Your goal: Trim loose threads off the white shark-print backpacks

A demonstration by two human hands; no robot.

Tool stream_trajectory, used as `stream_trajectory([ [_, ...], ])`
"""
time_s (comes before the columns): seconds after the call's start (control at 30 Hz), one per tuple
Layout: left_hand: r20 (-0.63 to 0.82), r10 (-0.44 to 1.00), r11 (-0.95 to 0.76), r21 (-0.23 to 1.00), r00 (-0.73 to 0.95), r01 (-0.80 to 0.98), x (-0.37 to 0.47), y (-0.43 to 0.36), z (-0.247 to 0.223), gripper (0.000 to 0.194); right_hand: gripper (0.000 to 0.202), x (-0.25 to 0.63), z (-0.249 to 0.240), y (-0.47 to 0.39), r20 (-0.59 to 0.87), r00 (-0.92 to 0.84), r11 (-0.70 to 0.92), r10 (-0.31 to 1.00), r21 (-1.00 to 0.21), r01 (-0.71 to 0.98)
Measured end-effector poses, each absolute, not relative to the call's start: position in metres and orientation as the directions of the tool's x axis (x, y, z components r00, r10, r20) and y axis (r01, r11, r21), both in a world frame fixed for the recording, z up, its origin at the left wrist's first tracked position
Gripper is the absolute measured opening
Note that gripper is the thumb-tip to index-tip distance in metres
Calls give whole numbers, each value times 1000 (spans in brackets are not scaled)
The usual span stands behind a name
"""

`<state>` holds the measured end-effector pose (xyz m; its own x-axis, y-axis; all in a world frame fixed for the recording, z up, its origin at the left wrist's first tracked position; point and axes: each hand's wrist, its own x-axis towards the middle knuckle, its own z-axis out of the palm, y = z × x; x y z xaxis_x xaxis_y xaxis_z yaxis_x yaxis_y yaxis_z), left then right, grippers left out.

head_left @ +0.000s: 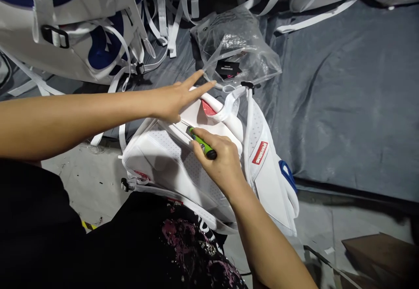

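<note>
A white backpack (271, 180) with perforated padding, red labels and a blue loop lies across the table's front edge and my lap. My left hand (180, 97) rests on its upper part, palm down, with the index and middle fingers spread apart. In my right hand (218, 151) is a green and black pen-like tool (202, 142), its far end at a seam of the bag just below my left hand. The right fingers are wrapped round it.
Behind the bag a clear plastic bag (235, 40) holds a black tag (227, 68). More white and blue backpacks (75, 57) with dangling straps stand at the back left, others along the top. Dark grey sheeting (343, 105) covers the table. Brown cardboard (379, 254) lies at lower right.
</note>
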<state>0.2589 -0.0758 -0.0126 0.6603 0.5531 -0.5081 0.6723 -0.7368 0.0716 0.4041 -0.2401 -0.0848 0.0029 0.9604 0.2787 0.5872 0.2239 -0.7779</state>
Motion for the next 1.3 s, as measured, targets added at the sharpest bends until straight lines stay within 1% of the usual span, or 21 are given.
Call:
stream_trajectory([
  [0.07,-512,614,-670,63,600,740,257,-76,-16,126,30,405,-85,-241,278,11,219,960,-778,588],
  [0.17,-547,635,-629,43,546,776,257,-77,-18,127,29,403,-85,-240,279,32,209,960,-787,581],
  [0.33,-508,645,-641,48,571,766,258,-83,-13,124,29,390,-84,-233,283,47,207,958,-794,572],
  [0.5,-456,651,-624,135,607,770,258,-90,-12,126,31,381,-84,-235,338,75,198,938,-700,686],
  [0.57,-432,656,-620,157,618,768,258,-91,-13,127,30,381,-84,-237,340,82,191,937,-694,695],
  [0.67,-419,652,-619,186,631,763,256,-91,-15,126,29,383,-79,-238,304,104,167,947,-742,649],
  [0.77,-382,626,-648,232,680,726,253,-89,-20,127,29,386,-72,-238,217,107,117,970,-808,577],
  [0.87,-354,611,-665,257,708,702,250,-87,-24,128,30,385,-68,-236,123,77,54,989,-807,588],
  [0.93,-357,612,-659,263,706,705,250,-86,-25,126,31,384,-68,-235,135,85,52,987,-775,630],
  [1.03,-394,610,-642,263,688,720,252,-86,-24,124,32,382,-72,-236,196,113,75,974,-750,657],
  [1.2,-435,597,-641,246,674,727,254,-83,-23,124,31,382,-73,-234,127,112,36,986,-803,594],
  [1.3,-446,588,-648,239,674,724,256,-81,-23,127,31,381,-73,-230,119,105,40,987,-829,558],
])
